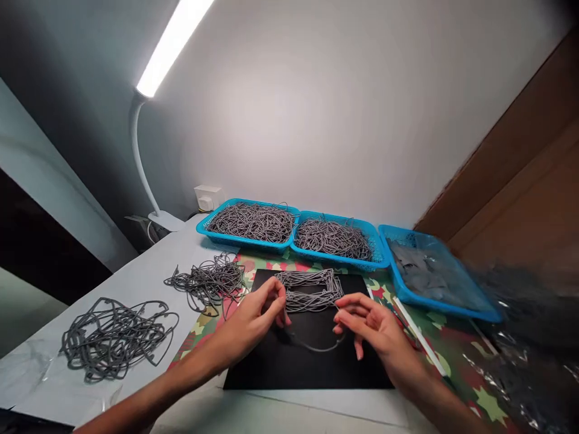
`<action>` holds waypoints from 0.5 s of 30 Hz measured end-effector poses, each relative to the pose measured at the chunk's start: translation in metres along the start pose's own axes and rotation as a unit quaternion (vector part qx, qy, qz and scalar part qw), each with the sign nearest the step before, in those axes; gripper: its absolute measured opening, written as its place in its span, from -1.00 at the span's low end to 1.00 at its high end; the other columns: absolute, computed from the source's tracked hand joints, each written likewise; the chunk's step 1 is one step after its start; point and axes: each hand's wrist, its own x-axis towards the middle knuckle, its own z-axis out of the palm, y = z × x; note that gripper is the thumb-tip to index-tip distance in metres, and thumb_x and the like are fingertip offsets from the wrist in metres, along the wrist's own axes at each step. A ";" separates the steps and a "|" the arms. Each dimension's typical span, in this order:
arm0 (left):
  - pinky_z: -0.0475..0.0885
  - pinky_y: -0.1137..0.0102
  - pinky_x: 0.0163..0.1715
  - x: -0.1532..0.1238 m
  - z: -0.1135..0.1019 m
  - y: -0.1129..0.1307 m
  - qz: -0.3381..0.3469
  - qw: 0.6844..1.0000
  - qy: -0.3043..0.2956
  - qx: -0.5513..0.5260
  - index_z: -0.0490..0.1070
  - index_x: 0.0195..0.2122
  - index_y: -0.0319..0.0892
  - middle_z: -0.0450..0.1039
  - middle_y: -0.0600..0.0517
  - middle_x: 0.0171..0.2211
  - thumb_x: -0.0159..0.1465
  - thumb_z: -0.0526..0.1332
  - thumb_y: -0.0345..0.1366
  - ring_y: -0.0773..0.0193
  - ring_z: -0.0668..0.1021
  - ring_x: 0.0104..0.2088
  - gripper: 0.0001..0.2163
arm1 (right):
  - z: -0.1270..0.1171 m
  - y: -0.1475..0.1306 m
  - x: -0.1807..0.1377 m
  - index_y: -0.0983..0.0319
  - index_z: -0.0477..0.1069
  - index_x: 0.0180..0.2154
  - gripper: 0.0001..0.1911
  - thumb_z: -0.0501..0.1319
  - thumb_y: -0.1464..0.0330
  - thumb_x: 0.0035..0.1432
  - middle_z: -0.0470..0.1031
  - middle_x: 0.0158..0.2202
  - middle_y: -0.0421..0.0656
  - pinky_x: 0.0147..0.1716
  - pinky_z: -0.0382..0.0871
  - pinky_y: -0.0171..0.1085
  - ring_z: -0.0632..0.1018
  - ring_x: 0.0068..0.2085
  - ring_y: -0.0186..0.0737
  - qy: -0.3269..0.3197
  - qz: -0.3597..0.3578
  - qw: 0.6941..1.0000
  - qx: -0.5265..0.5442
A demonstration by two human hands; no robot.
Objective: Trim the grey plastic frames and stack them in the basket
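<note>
Over a black mat (312,367), a thin grey rubbery strand (316,348) sags in a curve between my two hands. My left hand (262,310) pinches its left end, with thumb and fingertips pressed together. At the other end, my right hand (373,325) has its thumb and index finger closed together, the other fingers loosely curled; its exact hold is partly hidden. Just behind the hands, a neat stack of similar grey strands (312,300) lies in a rough rectangle on the mat.
Loose tangles of grey strands lie at left, one nearer (113,337) and one farther (210,280). Blue baskets (244,242) full of strands stand behind; another blue basket (446,306) holds flat dark pieces. A white lamp (140,157) and clear plastic bags (525,367) flank the table.
</note>
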 end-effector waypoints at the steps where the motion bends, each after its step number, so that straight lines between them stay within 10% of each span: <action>1: 0.51 0.32 -0.29 0.007 -0.005 0.002 0.003 1.000 0.000 0.018 0.28 -0.22 -0.06 0.58 0.05 -0.40 0.56 0.06 0.03 0.17 0.64 -0.36 -0.69 | 0.001 -0.002 0.008 0.22 0.65 -0.02 -0.48 0.51 -0.07 0.25 0.67 -0.20 -0.01 -0.65 0.41 -0.44 0.75 -0.21 -0.03 0.009 -0.009 1.000 -0.018; 15: 0.33 0.36 -0.36 0.042 -0.029 -0.023 0.055 0.986 0.068 0.145 0.52 -0.19 -0.13 0.57 0.06 -0.34 0.47 0.14 -0.05 0.22 0.52 -0.38 -0.71 | -0.006 0.027 0.056 0.23 0.64 -0.04 -0.44 0.51 -0.09 0.22 0.63 -0.23 -0.09 -0.59 0.52 -0.33 0.63 -0.42 -0.23 0.099 -0.100 0.988 -0.061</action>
